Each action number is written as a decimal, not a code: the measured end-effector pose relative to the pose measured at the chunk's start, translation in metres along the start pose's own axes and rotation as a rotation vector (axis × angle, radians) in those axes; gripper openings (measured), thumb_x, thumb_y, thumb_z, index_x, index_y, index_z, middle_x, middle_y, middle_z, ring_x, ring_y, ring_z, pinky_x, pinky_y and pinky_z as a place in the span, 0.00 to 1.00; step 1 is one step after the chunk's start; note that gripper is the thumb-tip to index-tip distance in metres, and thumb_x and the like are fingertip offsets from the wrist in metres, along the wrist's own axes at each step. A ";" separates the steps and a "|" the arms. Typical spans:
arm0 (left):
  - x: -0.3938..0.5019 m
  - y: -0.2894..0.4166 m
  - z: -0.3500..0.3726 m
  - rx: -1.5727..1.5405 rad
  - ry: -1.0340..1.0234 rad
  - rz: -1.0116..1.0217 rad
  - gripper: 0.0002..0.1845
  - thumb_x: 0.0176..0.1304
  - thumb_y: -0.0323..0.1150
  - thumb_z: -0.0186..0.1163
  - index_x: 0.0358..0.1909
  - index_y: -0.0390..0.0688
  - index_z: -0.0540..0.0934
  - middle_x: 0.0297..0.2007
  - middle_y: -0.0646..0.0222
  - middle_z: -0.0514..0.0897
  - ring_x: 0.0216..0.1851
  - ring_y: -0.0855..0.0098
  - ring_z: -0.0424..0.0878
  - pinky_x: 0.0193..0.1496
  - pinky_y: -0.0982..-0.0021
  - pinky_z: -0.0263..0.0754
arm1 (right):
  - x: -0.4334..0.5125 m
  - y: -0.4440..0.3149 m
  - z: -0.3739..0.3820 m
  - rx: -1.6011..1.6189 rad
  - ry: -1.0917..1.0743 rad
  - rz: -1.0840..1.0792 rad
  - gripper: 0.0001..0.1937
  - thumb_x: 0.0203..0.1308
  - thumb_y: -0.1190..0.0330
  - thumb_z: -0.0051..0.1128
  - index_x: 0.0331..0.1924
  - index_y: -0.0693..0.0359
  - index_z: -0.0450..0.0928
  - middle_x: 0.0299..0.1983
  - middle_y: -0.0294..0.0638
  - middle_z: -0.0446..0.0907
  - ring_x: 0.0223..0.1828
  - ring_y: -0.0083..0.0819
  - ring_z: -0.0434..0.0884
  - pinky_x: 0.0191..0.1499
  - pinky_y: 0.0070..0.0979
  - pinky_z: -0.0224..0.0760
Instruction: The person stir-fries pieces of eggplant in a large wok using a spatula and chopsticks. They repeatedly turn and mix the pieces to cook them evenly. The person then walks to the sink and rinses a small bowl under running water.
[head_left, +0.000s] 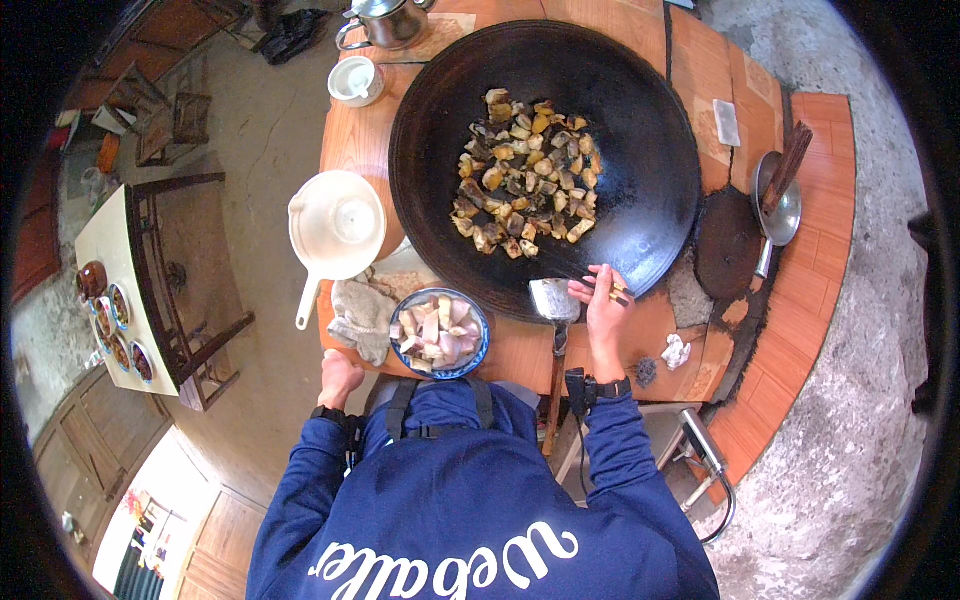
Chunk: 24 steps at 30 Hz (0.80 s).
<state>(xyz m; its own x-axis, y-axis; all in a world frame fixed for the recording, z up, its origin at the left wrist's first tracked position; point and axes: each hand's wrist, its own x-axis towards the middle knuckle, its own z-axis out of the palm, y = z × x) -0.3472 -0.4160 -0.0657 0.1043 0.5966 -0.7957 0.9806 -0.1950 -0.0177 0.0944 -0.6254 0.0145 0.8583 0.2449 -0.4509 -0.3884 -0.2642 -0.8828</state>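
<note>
My right hand (606, 311) holds dark chopsticks (562, 262) over the near side of a large black wok (427, 161). Their tips reach the lower edge of a layer of browned chunks (525, 180), fish or meat, in the wok. Just left of that hand, a metal spatula (555, 301) rests across the rim, its wooden handle towards me. My left hand (340, 379) is curled at the counter's near left edge, with nothing visible in it. Between the hands, a blue-rimmed bowl (487, 337) is filled with pale raw chunks (439, 330). A grey cloth (361, 319) lies beside it.
A white plastic ladle (337, 217) overhangs the counter's left edge. Behind it stand a white cup (355, 81) and a metal kettle (390, 22). On the right are a metal ladle (780, 217) and a crumpled tissue (676, 352). A table with dishes (161, 300) stands far left.
</note>
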 end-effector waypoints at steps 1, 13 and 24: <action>0.002 -0.002 0.002 -0.001 -0.006 0.003 0.23 0.59 0.34 0.63 0.47 0.23 0.74 0.47 0.33 0.82 0.54 0.41 0.82 0.57 0.53 0.79 | 0.000 0.000 0.001 -0.020 -0.010 -0.008 0.19 0.79 0.61 0.47 0.47 0.75 0.77 0.35 0.49 0.81 0.32 0.38 0.89 0.35 0.29 0.88; -0.008 0.005 -0.005 -0.025 0.017 -0.006 0.21 0.57 0.34 0.61 0.46 0.25 0.76 0.47 0.34 0.81 0.53 0.41 0.81 0.56 0.51 0.78 | -0.003 -0.017 0.008 -0.160 -0.010 -0.100 0.17 0.79 0.63 0.47 0.47 0.72 0.80 0.34 0.43 0.83 0.31 0.28 0.87 0.34 0.23 0.82; -0.011 0.000 0.001 -0.103 0.075 -0.029 0.21 0.57 0.31 0.61 0.45 0.24 0.71 0.44 0.34 0.79 0.49 0.38 0.81 0.53 0.48 0.79 | 0.058 -0.032 0.100 -0.513 -0.389 -0.673 0.06 0.68 0.73 0.58 0.45 0.65 0.82 0.41 0.47 0.83 0.43 0.43 0.85 0.47 0.32 0.77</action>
<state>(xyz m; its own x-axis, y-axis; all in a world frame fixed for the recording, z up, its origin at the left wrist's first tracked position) -0.3481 -0.4235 -0.0582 0.0837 0.6584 -0.7480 0.9949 -0.0980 0.0251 0.1228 -0.5093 0.0040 0.6401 0.7672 0.0409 0.4257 -0.3098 -0.8502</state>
